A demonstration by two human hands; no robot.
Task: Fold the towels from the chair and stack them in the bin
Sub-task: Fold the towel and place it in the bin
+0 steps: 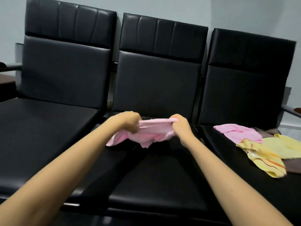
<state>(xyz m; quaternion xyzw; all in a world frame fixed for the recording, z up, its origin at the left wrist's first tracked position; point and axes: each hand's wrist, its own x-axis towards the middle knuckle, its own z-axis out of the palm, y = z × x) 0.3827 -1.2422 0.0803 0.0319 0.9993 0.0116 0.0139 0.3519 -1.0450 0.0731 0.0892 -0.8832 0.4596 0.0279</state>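
Left chair [40, 128]: black padded seat and back, glossy, with a metal armrest [11, 66] on its far left side. Your left hand [128, 121] is over the middle chair [156, 85], fingers curled tight round the left end of the pink towel [151, 132]. The towel is bunched: its top edge is pulled into a taut band between your hands, and the rest hangs in crumpled folds. Its lower left corner droops toward the seat; touching or not, cannot tell. Plain pink, no pattern visible. Your right hand [180, 126] grips the right end of the same band, fist closed on the cloth. The hands are apart with the towel stretched between them, both forearms reaching in from the bottom edge.

Right chair [244, 88]: a loose heap lies on its seat. The second pink towel [239, 133] is at the heap's left, crumpled. The yellow towels [267, 154], orange-striped, sit just right of it and nearer you, overlapping its edge. A brown towel [291, 167] lies under them, showing at the right.

The three chairs stand side by side against a pale grey-blue wall [162, 7].
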